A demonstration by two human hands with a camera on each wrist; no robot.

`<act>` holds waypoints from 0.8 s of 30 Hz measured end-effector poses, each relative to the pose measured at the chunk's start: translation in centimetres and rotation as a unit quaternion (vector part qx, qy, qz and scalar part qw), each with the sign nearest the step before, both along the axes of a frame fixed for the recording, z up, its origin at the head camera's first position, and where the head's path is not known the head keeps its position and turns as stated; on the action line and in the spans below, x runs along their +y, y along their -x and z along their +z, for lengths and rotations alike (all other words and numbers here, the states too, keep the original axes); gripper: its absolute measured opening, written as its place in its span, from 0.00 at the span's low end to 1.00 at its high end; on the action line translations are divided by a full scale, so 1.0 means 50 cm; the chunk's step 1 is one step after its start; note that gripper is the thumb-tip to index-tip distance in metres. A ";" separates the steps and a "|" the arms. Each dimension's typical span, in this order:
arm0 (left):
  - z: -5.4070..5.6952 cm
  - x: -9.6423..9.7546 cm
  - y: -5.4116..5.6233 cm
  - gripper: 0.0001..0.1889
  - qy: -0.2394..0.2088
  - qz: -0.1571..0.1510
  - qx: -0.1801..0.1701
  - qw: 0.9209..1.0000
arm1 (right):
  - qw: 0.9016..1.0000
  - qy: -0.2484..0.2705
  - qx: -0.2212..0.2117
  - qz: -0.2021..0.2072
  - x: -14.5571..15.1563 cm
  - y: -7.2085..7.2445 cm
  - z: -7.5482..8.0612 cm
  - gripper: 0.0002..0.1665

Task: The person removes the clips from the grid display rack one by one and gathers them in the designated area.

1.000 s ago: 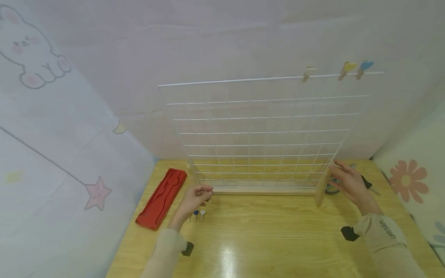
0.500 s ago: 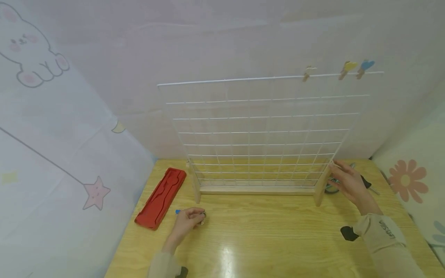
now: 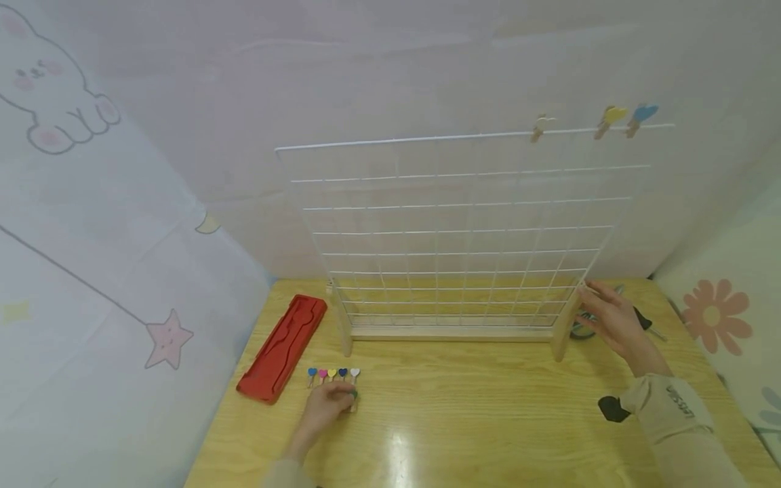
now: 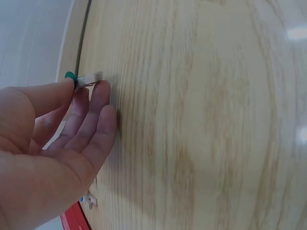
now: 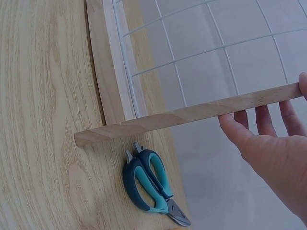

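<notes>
My left hand (image 3: 326,405) pinches a small clothespin (image 4: 89,79) with a green top between thumb and fingers, low over the table. Just beyond it in the head view lies a row of several heart-topped clothespins (image 3: 332,373) in blue, pink, yellow, dark blue and white. My right hand (image 3: 616,324) holds the right wooden upright (image 5: 192,114) of a stand, fingers on one face and thumb tip on the other. That stand carries a white wire grid (image 3: 436,232). White, yellow (image 3: 615,115) and light blue clothespins are clipped along its top bar.
A red molded tray (image 3: 283,349) lies on the table left of the stand. Scissors (image 5: 148,182) with teal and dark handles lie beside the right upright. A dark-handled tool (image 3: 648,324) is behind my right hand. Printed cloth walls (image 3: 152,271) enclose the table.
My left hand has moved from the stand's left foot toward the near table edge, to the near side of the clothespin row, uncovering it. My right hand stays on the upright.
</notes>
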State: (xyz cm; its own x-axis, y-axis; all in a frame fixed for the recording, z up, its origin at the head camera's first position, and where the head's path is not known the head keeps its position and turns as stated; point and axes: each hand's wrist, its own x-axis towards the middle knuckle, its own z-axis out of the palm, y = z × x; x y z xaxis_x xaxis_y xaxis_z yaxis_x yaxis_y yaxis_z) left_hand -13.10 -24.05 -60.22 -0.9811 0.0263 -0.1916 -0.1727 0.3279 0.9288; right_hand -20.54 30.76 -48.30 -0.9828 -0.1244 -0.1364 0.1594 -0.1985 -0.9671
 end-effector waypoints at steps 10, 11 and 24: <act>-0.009 0.021 0.003 0.05 0.086 -0.003 0.050 0.995 | 1.000 0.007 0.001 -0.001 -0.003 -0.002 0.003 0.46; -0.008 0.023 0.003 0.05 0.099 0.001 0.053 0.994 | 1.000 0.007 0.001 -0.001 -0.003 -0.002 0.004 0.46; -0.009 0.034 0.002 0.03 0.158 0.001 0.070 0.985 | 1.000 0.018 0.007 0.011 -0.003 -0.001 0.004 0.46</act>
